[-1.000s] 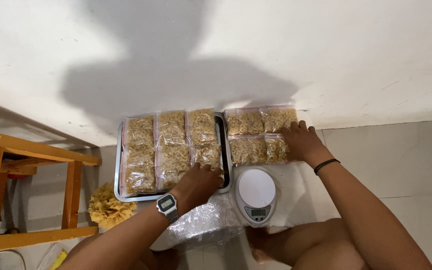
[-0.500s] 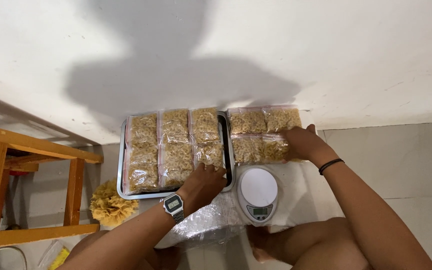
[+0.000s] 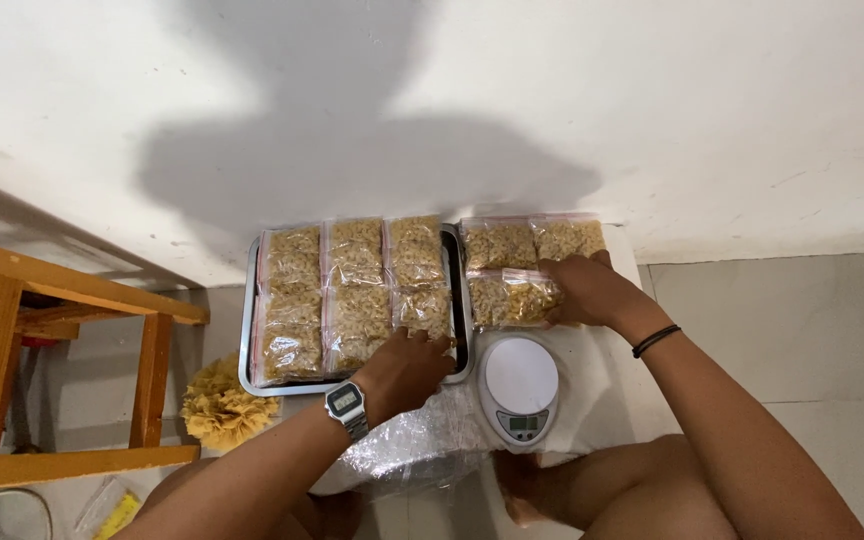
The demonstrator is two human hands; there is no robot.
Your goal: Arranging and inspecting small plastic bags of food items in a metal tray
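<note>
clear pasta bags (image 3: pixel 356 292) filling tray, scale screen (image 3: pixel 523 423)

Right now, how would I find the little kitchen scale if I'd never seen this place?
Start at the metal tray filled with bagged snacks below the white wall. Just right of its near corner sits the kitchen scale, between the left hand and the right hand. It alone is white, with a round top and a small screen.

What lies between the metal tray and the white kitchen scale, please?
In the head view, the left hand rests there on the metal tray's near rim, beside the white kitchen scale.
</note>
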